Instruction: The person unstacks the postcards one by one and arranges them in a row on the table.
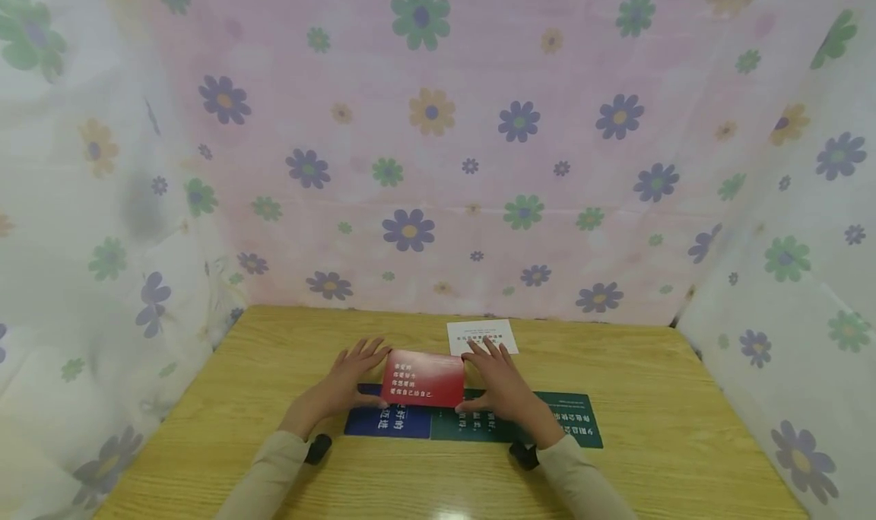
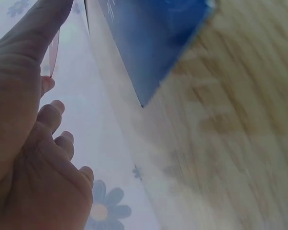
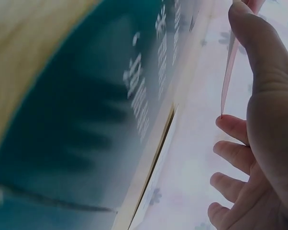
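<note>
Both hands hold a red card (image 1: pixel 426 379) with white lettering, raised above the table. My left hand (image 1: pixel 340 385) pinches its left edge between thumb and index finger, while the right hand (image 1: pixel 504 389) pinches the right edge the same way. From the right wrist view, the card (image 3: pixel 227 79) shows nearly edge-on between thumb and index fingertip, with the other fingers spread. Beneath the hands lie a blue card (image 1: pixel 386 424) and, to its right, a green card (image 1: pixel 448 429), side by side. Another green card (image 1: pixel 575 420) continues the row, partly hidden by the right wrist.
A white card (image 1: pixel 479 330) with printed text lies farther back, partly behind the right fingers. The wooden table (image 1: pixel 205 444) is enclosed at the back and sides by a flower-patterned cloth (image 1: pixel 472 140). Dark wrist straps (image 1: pixel 318 449) sit under both wrists.
</note>
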Motion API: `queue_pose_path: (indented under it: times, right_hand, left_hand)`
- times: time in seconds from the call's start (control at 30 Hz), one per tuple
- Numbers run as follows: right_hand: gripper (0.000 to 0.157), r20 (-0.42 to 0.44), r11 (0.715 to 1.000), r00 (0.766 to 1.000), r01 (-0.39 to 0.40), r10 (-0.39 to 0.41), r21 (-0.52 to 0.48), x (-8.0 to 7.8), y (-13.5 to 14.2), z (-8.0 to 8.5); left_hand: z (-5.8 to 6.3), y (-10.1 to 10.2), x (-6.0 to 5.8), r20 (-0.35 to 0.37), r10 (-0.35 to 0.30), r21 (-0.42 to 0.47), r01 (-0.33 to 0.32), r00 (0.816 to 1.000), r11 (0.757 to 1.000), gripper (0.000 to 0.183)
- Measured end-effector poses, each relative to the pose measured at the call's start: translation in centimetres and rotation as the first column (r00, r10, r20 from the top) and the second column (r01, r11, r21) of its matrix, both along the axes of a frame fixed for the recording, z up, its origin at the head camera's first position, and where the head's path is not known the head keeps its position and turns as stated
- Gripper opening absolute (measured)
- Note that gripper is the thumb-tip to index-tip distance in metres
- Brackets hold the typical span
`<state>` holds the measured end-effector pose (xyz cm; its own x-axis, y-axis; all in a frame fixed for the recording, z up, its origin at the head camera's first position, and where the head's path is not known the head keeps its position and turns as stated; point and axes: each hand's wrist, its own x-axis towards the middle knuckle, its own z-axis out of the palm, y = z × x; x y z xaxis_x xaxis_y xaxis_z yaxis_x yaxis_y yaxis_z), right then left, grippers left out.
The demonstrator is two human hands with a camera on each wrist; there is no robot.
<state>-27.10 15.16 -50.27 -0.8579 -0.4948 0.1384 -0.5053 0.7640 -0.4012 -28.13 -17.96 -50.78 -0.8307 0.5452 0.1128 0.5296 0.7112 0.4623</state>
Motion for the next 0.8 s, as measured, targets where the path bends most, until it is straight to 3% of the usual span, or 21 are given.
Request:
queue_pose_path:
  times: [0.4,0.8]
  right_hand:
    - [0.089,0.000,0.998,0.998,-0.057,0.057,-0.014,0.8,-2.7,-0.1]
    - [0.092,-0.015,0.999,1.000,-0.010,0.011,0.051,1.2,-5.9,-0.7]
  left_hand:
    - [-0.5,-2.9,1.1,-0.025,0.033,0.006,-0.033,0.999,0.999,0.099]
    - [-0.9,-5.7,2.1,-0.030,0.070,0.049,-0.069,0.997,0.996,0.101]
